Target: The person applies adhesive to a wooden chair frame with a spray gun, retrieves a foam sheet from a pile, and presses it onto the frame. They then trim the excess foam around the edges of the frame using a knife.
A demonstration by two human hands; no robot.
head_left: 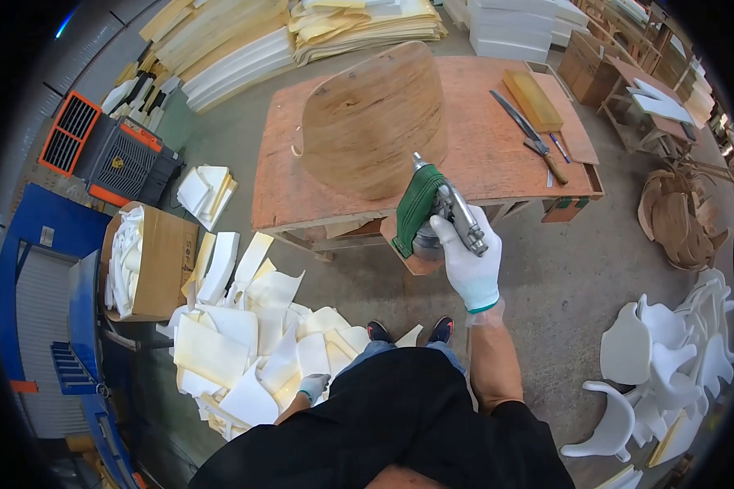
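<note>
My right hand (474, 259), in a white glove with a teal cuff, is closed around a metal spray gun (465, 218). A green cloth band (416, 208) wraps the gun's side, and its nozzle points toward the table. Just beyond it, a curved wooden chair shell (373, 122) rests on the reddish worktable (279, 175). Low at my left side, my gloved left hand (313, 385) hangs near a heap of white and yellowish foam pieces (249, 342). Its fingers are too small and partly hidden to make out, and I see nothing in it.
A long knife (520, 119), a yellow foam block (533, 99) and a pen (559, 147) lie on the table's right. A cardboard box (163, 265) and an orange-grey air cooler (126, 159) stand left. White chair-shaped pieces (669, 350) are piled right; foam stacks (236, 57) stand behind.
</note>
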